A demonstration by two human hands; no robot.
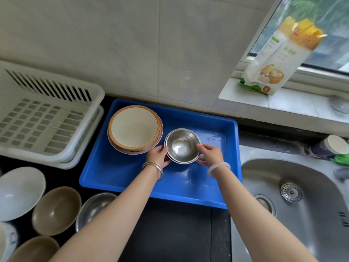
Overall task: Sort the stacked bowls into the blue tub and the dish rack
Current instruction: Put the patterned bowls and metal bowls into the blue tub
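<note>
Both in play: left hand [158, 155] and right hand [208, 155] curl their fingers round opposite rims of the nested steel bowls [182, 146], low inside the blue tub [113, 171] beside the cream bowls [134, 128]; best lowered level, clear of that stack.
</note>
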